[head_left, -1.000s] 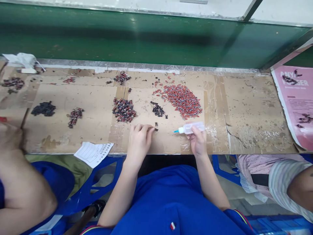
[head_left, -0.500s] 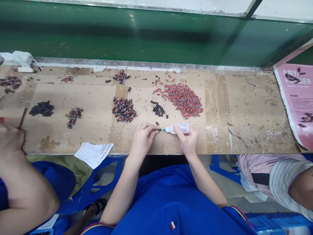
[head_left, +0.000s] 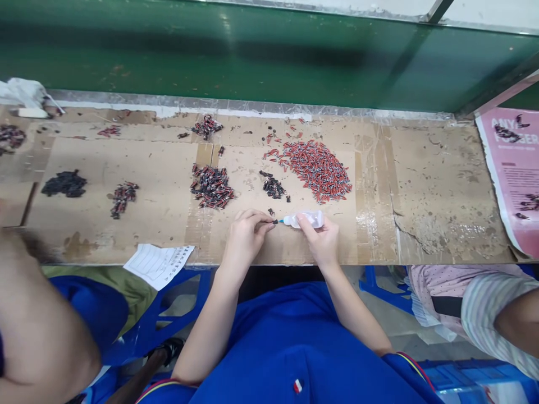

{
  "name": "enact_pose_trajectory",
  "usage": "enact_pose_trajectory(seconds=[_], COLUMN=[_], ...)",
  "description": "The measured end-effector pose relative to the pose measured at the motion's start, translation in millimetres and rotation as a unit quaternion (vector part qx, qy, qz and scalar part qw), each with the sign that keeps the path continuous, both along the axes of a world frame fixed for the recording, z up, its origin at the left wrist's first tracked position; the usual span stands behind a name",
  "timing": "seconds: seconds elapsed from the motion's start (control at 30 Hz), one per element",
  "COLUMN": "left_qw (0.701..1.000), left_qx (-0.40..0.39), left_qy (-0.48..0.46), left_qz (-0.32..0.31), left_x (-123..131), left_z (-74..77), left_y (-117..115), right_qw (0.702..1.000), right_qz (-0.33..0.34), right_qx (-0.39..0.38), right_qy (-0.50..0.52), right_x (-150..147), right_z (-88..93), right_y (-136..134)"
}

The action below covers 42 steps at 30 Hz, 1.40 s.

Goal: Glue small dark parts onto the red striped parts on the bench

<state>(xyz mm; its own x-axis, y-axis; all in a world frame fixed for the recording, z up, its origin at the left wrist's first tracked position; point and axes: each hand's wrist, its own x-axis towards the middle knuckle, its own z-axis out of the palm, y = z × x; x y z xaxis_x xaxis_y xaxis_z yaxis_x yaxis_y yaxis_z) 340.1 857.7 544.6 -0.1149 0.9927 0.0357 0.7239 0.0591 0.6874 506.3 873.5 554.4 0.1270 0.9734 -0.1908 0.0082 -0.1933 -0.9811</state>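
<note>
My left hand point(head_left: 248, 233) is pinched on a small black part point(head_left: 275, 221) near the table's front edge. My right hand point(head_left: 320, 238) is closed round a clear squeeze bottle point(head_left: 309, 219), which lies sideways with its blue tip at the black part. Just behind my left fingertips lies another small dark part point(head_left: 271, 212). Further back is a small pile of black parts point(head_left: 273, 187), and behind it to the right a large pile of red and silver pieces point(head_left: 316, 171). A pile of joined red and black pieces point(head_left: 211, 186) sits to the left.
More piles lie at the left, one black point(head_left: 64, 183), one red and black point(head_left: 124, 197). A paper slip point(head_left: 159, 264) overhangs the front edge. A co-worker's arm point(head_left: 37, 314) is at the left, another person's sleeve point(head_left: 484, 308) at the right. A green panel point(head_left: 252, 62) stands behind.
The bottle has moved very slightly left, its tip now at the black part. The co-worker's hand at the left has moved off the cardboard. The view has shifted a little.
</note>
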Motion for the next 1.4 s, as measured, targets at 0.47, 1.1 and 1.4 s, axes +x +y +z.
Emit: enact_pose_trajectory(seconds=[0.47, 1.1, 1.4], left_qw=[1.000, 0.999, 0.989], left_qx=[-0.014, -0.008, 0.005], left_qy=[-0.006, -0.036, -0.117], left_qz=[0.014, 0.031, 0.086], left_x=[1, 1, 8], left_z=[0.9, 0.3, 7.0], left_y=[1, -6, -12], right_qw=[1.000, 0.921, 0.850], right_qz=[0.016, -0.014, 0.140], right_qx=[0.002, 0.067, 0.128], right_qy=[0.000, -0.383, -0.492], right_x=[1, 45, 52], right_z=[0.1, 13.3, 20.3], right_y=[1, -5, 51])
